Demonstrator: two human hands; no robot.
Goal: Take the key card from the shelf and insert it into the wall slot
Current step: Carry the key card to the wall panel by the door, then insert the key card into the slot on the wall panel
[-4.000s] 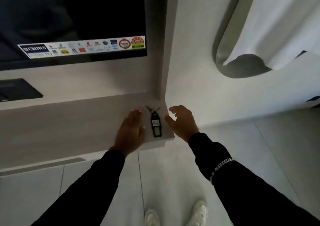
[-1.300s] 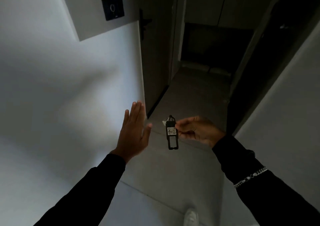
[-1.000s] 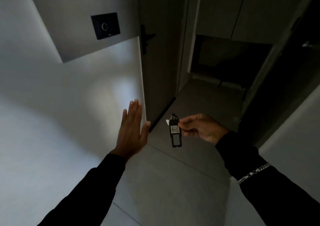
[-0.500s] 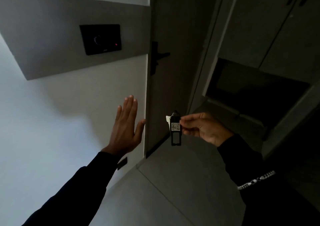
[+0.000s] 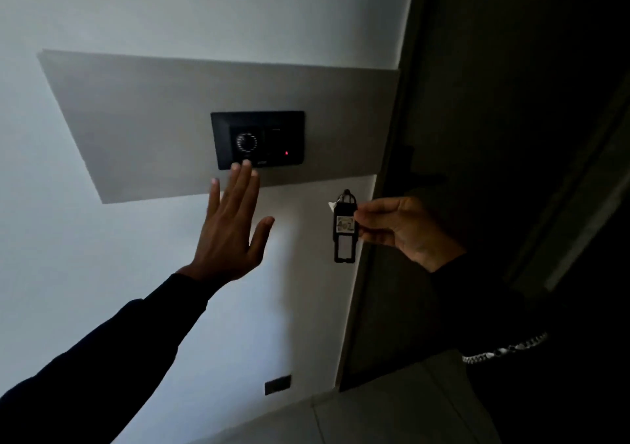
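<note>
On the pale wall at left, grey panel carries a black wall slot unit with dial and red light. Left hand flat and spread, empty, fingertips overlapping the unit's lower edge; contact unclear. Further right, key card hangs upright, tag marked 402, pinched at its upper part by right hand, below and right of the unit. Dark door at far right.

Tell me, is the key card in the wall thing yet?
Not yet. Done: the key card is off the shelf, pinched in the right hand. In hand: it hangs right of and below the black wall panel, while the open left hand is raised just under the panel. Left: lift the card and slide it in.
</note>
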